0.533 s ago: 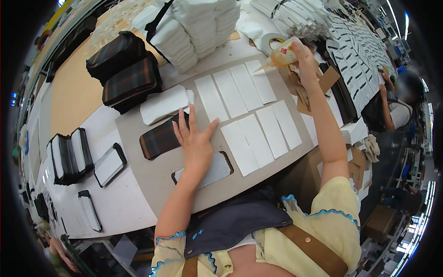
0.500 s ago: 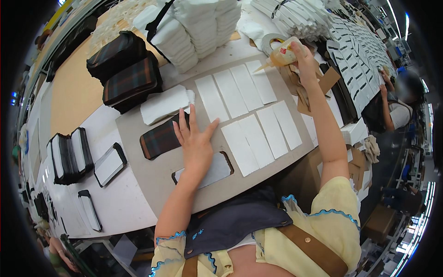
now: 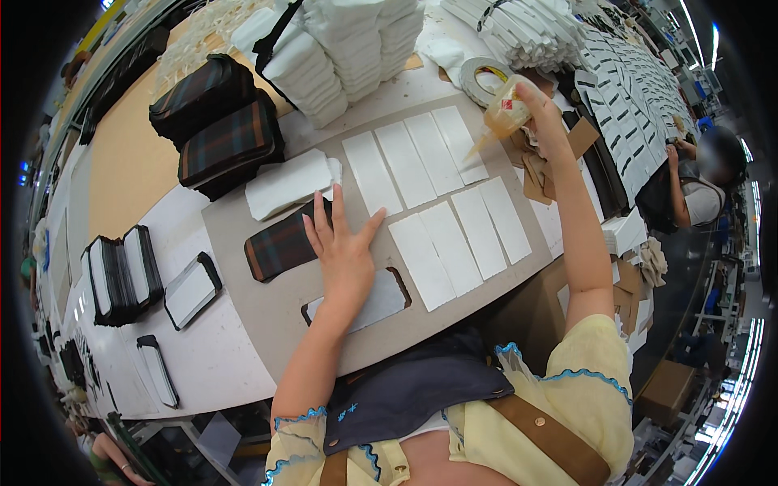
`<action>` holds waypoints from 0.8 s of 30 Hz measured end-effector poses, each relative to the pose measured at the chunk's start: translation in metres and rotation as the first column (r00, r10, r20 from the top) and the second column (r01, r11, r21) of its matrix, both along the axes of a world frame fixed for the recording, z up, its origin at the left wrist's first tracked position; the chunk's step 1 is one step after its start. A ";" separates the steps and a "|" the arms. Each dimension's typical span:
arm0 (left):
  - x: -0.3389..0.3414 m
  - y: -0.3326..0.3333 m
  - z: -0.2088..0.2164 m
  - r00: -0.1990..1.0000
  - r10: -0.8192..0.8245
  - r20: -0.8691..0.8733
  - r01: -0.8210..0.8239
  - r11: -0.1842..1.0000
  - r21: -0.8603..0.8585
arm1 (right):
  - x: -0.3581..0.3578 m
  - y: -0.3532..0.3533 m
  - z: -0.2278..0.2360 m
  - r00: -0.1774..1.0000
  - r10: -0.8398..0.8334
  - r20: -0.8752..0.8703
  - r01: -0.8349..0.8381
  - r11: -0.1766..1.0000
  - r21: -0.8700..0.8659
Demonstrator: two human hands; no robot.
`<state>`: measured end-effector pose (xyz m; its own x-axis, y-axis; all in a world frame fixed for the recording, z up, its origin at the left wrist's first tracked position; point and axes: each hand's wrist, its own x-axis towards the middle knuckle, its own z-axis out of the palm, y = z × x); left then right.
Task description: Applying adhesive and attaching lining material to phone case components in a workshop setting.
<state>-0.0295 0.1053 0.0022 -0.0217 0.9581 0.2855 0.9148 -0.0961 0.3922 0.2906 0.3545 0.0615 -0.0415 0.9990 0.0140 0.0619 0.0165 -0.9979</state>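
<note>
Squeeze bottle (image 3: 508, 113) of amber liquid, tip down at the farthest-right upper white strip (image 3: 459, 146).
Head view: the right hand (image 3: 541, 109) grasps the bottle, fingers wrapped round it, above the right edge of a grey board (image 3: 243, 304); whether the tip touches, I cannot tell. A tape roll (image 3: 468, 78) sits just behind, and cardboard scraps (image 3: 585, 136) crowd the space beside the right wrist. The left hand (image 3: 347, 263), fingers spread and clasping nothing, hides one end of a plaid panel (image 3: 279, 247); its wrist partly covers a dark-rimmed grey piece (image 3: 379, 301). Plaid pouches (image 3: 231, 150) and stacked white padding (image 3: 352, 61) stand beyond.
</note>
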 end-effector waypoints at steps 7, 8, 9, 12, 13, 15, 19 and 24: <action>0.002 0.001 0.003 1.000 -0.002 0.001 0.002 1.000 -0.012 | 0.024 0.048 -0.012 0.987 -0.157 0.024 0.153 0.981 0.117; 0.001 0.001 0.004 1.000 0.000 0.000 0.000 1.000 -0.012 | 0.020 0.050 -0.012 0.982 -0.186 0.032 0.179 0.971 0.161; 0.001 0.000 0.005 1.000 -0.001 0.002 0.001 1.000 -0.018 | 0.017 0.052 -0.013 0.975 -0.217 0.040 0.204 0.957 0.205; 0.001 0.000 0.006 1.000 -0.003 0.007 0.003 1.000 -0.017 | 0.010 0.057 -0.012 0.975 -0.216 0.050 0.203 0.959 0.196; 0.001 0.000 0.006 1.000 -0.004 0.010 0.004 1.000 -0.010 | 0.007 0.057 -0.013 0.976 -0.214 0.049 0.201 0.960 0.195; 0.001 0.000 0.005 1.000 -0.002 0.009 0.002 1.000 -0.013 | 0.005 0.059 -0.014 0.972 -0.227 0.062 0.209 0.954 0.215; 0.002 0.000 0.005 1.000 -0.006 0.011 0.006 1.000 -0.013 | 0.010 0.064 -0.016 0.963 -0.236 0.129 0.203 0.952 0.231; 0.001 0.000 0.003 1.000 -0.006 -0.007 0.006 1.000 -0.009 | 0.017 0.059 -0.014 0.947 -0.221 0.231 0.169 0.960 0.225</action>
